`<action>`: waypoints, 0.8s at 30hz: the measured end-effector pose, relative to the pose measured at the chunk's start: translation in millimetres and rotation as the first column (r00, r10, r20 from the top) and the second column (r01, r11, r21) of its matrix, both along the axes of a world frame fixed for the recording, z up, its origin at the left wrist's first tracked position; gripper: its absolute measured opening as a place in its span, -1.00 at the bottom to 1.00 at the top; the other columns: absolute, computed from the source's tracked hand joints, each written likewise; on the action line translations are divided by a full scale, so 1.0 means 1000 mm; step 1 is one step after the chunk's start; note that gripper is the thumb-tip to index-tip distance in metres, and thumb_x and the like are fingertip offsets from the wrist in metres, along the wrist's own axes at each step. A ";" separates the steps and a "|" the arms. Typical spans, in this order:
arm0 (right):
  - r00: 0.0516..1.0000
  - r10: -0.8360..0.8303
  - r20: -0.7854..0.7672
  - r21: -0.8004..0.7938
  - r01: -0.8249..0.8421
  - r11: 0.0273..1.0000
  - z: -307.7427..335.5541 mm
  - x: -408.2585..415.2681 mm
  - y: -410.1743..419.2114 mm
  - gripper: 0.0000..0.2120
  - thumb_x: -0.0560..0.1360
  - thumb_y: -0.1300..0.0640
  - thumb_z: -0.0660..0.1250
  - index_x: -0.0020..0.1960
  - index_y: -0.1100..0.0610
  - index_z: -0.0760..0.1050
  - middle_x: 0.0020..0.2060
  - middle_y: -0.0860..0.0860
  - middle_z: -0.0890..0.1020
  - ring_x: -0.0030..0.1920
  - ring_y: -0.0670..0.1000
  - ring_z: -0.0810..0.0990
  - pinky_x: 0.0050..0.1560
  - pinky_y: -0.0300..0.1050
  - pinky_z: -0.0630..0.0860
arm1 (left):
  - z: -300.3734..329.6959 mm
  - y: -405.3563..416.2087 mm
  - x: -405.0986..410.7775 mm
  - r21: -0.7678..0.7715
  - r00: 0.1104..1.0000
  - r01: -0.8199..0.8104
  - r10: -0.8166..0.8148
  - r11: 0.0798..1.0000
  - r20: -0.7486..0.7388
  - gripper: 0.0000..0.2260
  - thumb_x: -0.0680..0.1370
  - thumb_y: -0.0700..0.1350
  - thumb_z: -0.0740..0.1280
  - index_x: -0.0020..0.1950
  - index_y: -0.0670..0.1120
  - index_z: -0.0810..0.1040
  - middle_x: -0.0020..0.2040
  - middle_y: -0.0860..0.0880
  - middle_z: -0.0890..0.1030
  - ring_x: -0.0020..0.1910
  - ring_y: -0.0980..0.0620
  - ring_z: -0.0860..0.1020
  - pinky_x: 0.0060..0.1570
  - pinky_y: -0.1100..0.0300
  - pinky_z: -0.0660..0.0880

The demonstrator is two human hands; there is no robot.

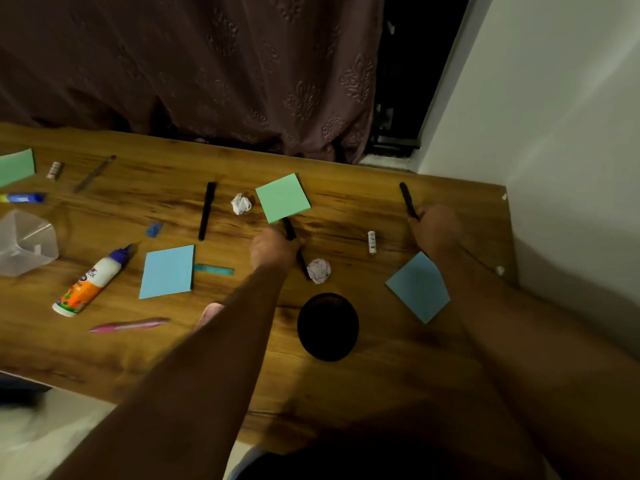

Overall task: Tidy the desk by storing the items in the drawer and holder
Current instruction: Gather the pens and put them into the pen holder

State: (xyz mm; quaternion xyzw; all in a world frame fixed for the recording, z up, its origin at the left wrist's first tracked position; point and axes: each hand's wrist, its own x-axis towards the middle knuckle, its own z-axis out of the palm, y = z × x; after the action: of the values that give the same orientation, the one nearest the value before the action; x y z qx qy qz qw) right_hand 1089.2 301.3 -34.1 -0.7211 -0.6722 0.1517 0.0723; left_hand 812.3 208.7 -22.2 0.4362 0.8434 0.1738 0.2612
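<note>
My left hand grips a black pen near the desk's middle, just below a green sticky pad. My right hand grips another black pen at the far right, its tip pointing away from me. A round black holder stands near the front edge between my arms. A third black pen lies loose to the left. Two blue sticky pads lie flat on the wooden desk.
Two crumpled paper balls, a glue bottle, a pink pen, a teal ruler piece, a small white tube and a clear plastic container are scattered about. A curtain hangs behind; a wall is on the right.
</note>
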 end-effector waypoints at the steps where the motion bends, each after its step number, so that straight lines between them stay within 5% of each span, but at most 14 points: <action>1: 1.000 -0.011 -0.013 0.000 0.011 1.000 -0.001 0.000 0.000 -0.74 0.55 -0.01 0.26 0.01 0.17 0.59 -0.10 0.15 0.64 -0.11 0.18 0.60 -0.22 -0.07 0.51 | -0.001 0.000 0.000 0.004 1.000 -0.002 0.002 1.000 0.000 -0.71 0.48 0.05 0.44 0.06 -0.12 0.61 -0.10 -0.07 0.62 -0.14 -0.02 0.59 -0.25 0.14 0.49; 5: 0.998 -0.039 -0.044 -0.032 0.037 0.999 0.004 0.001 -0.003 -0.75 0.55 0.04 0.25 0.05 0.16 0.62 -0.08 0.15 0.66 -0.09 0.17 0.61 -0.22 -0.09 0.51 | -0.003 -0.001 -0.003 0.019 1.000 -0.013 0.013 1.000 -0.001 -0.77 0.49 0.01 0.42 0.04 -0.11 0.62 -0.08 -0.07 0.62 -0.08 -0.04 0.58 -0.20 0.15 0.45; 13: 0.848 -0.061 -0.526 0.113 0.141 0.983 0.055 -0.022 -0.034 -0.80 0.51 0.11 0.37 0.09 0.15 0.62 -0.08 0.07 0.67 -0.07 0.03 0.63 0.03 -0.02 0.58 | 0.033 -0.010 -0.007 0.278 0.979 -0.080 0.023 0.957 0.203 -0.78 0.51 -0.02 0.41 0.10 -0.07 0.60 -0.01 0.01 0.66 -0.09 0.07 0.62 -0.21 0.20 0.53; 17: 0.673 -0.003 -0.740 0.076 0.087 0.993 0.083 -0.049 -0.063 -0.88 0.51 0.14 0.38 0.03 0.13 0.56 -0.13 0.05 0.65 -0.20 -0.01 0.64 -0.19 -0.10 0.60 | 0.072 -0.030 -0.002 0.429 0.913 -0.114 -0.076 0.896 0.401 -0.86 0.51 -0.07 0.42 0.02 -0.07 0.56 -0.06 -0.02 0.65 -0.11 0.05 0.65 -0.13 0.05 0.64; 20: 0.565 0.044 -0.824 0.068 0.021 0.997 0.099 -0.066 -0.093 -0.92 0.53 0.21 0.36 0.01 0.18 0.52 -0.19 0.05 0.64 -0.34 -0.10 0.61 -0.33 -0.14 0.58 | 0.092 -0.056 0.005 0.475 0.857 -0.118 -0.152 0.872 0.492 -0.83 0.51 -0.15 0.42 0.06 -0.16 0.55 -0.05 -0.15 0.64 -0.13 -0.01 0.64 -0.21 0.16 0.63; 24: 0.533 0.115 -0.838 0.065 -0.113 0.992 0.106 -0.080 -0.126 -0.92 0.52 0.23 0.37 -0.08 0.09 0.49 -0.23 0.02 0.64 -0.31 -0.09 0.64 -0.32 -0.11 0.60 | 0.095 -0.094 0.012 0.489 0.830 -0.091 -0.206 0.867 0.519 -0.82 0.50 -0.17 0.43 0.05 -0.18 0.54 -0.13 -0.13 0.61 -0.13 -0.07 0.62 -0.17 0.15 0.61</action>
State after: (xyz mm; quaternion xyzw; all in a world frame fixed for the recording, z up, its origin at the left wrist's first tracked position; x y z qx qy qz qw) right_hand 1009.7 175.1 72.1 -0.5147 -0.6010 0.4820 0.3763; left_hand 823.9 115.1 72.5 0.4445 0.6435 0.4943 0.3795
